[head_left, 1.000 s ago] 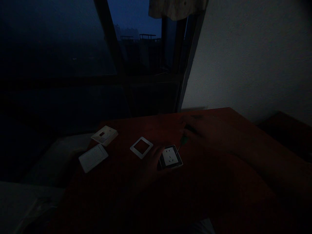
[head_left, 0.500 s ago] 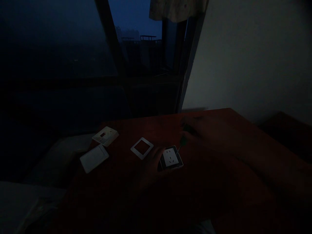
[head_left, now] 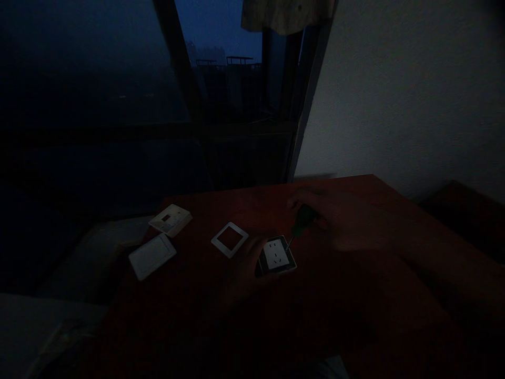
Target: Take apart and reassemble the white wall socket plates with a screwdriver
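A wall socket (head_left: 276,253) with a white face and dark surround lies face up on the reddish table. Around its left side my left hand (head_left: 252,263) is closed, thumb and fingers on its edges. My right hand (head_left: 315,208) grips a green-handled screwdriver (head_left: 303,219) at the handle. The screwdriver is tilted, and its metal tip meets the right edge of the socket's white face. Just left of the socket lies a white square frame (head_left: 217,241) with an open middle. Darkness hides much of both hands.
On the table's left side sit a white box-shaped part (head_left: 179,223) with a small cutout and a flat white plate (head_left: 152,258). The table (head_left: 252,205) stands by a dark window, with a pale wall (head_left: 394,105) at the right.
My right hand has shifted slightly, its fingers opening a little around the green handle. The screwdriver tip stays at the socket's edge. My left hand and the socket have not visibly moved.
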`<action>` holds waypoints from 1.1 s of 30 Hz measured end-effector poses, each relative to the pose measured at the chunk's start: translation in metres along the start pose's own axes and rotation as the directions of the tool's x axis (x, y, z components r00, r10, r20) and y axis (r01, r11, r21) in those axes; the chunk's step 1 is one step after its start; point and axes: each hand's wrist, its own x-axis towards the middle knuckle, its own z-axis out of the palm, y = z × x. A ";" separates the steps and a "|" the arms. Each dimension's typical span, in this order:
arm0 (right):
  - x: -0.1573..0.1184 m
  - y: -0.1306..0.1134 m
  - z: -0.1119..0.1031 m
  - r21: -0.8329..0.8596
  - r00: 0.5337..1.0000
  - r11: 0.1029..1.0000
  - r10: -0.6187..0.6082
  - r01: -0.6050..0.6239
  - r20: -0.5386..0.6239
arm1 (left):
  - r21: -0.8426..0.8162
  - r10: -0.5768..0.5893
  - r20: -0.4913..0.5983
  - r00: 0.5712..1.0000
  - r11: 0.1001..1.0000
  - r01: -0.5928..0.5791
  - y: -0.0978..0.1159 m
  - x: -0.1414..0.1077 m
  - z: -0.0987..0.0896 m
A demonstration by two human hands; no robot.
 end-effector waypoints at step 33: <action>-0.028 0.045 0.029 0.282 0.881 0.932 0.321 -0.229 -0.347 | 0.021 -0.021 0.007 1.000 1.000 0.021 0.003 -0.002 -0.005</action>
